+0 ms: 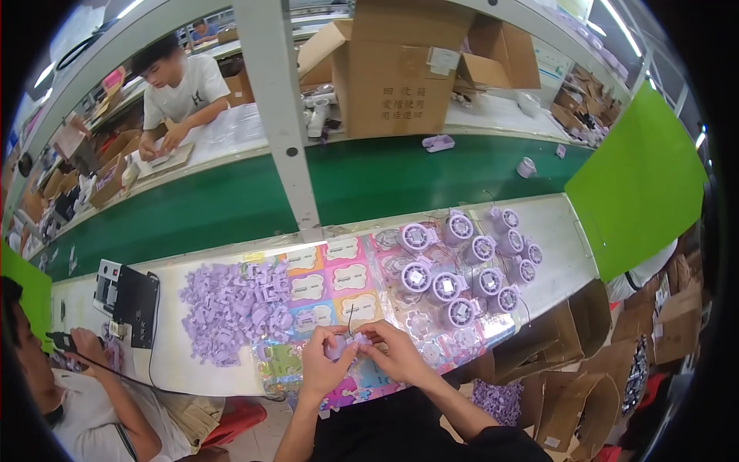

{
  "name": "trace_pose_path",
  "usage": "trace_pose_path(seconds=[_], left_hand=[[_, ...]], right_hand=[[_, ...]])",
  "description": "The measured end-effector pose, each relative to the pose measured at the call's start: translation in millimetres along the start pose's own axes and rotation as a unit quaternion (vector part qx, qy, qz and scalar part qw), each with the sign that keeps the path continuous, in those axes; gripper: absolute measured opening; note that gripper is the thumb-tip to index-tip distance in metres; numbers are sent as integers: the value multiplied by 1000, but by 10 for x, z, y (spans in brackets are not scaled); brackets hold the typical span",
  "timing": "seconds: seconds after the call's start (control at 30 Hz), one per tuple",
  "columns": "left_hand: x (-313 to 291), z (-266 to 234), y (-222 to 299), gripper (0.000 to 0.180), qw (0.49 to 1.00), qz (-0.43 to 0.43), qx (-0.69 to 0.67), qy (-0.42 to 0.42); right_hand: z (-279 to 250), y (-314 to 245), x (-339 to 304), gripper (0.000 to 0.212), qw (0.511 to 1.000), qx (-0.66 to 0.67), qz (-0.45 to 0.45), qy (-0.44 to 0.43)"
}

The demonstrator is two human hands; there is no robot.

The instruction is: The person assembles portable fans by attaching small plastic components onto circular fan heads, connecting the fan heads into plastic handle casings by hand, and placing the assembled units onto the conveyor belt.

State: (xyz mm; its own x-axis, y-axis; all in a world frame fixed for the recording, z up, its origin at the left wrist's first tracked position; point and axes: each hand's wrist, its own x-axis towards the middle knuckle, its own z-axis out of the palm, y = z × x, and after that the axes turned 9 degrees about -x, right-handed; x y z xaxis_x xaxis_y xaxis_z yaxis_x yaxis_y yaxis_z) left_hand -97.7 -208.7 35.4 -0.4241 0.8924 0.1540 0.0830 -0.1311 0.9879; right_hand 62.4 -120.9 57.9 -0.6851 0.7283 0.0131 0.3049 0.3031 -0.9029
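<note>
Purple plastic everywhere in the head view, the only view. Both hands meet at the near edge of the desk (554,231), over the colourful patterned mat (323,289). Left hand (323,358) and right hand (396,350) are together, fingers pinched round one small purple part (344,345); a thin dark wire (350,317) rises from it. Part is mostly hidden by fingertips, so can't tell its exact shape or how firm the grip is.

Left of the hands, toward the desk's left end: loose pile of purple clips (231,304), spreading close to the near edge. Right of centre: cluster of round purple fan units (469,269), w/ thin wires trailing between them, some lying just beside the hands. Black box w/ cable (131,296) at the left end, near a co-worker's hand (85,343). Green conveyor belt (231,200) runs behind the desk; cardboard box (400,69) on the far side.

Risks, as I judge: part is held right over the near edge, so a slip prob. drops it to the lap or floor. The thin wire could snag on a finger & bend or pull loose. Trailing wires from the round units sit near the right wrist; a careless sweep could drag one along. The clip pile is loose & near the edge, easy to knock off.
</note>
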Motion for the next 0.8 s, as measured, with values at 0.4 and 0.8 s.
trace_pose_path(seconds=[0.4,0.8], left_hand=[[29,-167,-83,15,993,42,-33,-102],[-33,-251,-313,12,936,-92,-338,-36]], right_hand=[[-8,119,-81,35,984,136,20,-112],[27,-62,91,37,992,62,-33,-105]])
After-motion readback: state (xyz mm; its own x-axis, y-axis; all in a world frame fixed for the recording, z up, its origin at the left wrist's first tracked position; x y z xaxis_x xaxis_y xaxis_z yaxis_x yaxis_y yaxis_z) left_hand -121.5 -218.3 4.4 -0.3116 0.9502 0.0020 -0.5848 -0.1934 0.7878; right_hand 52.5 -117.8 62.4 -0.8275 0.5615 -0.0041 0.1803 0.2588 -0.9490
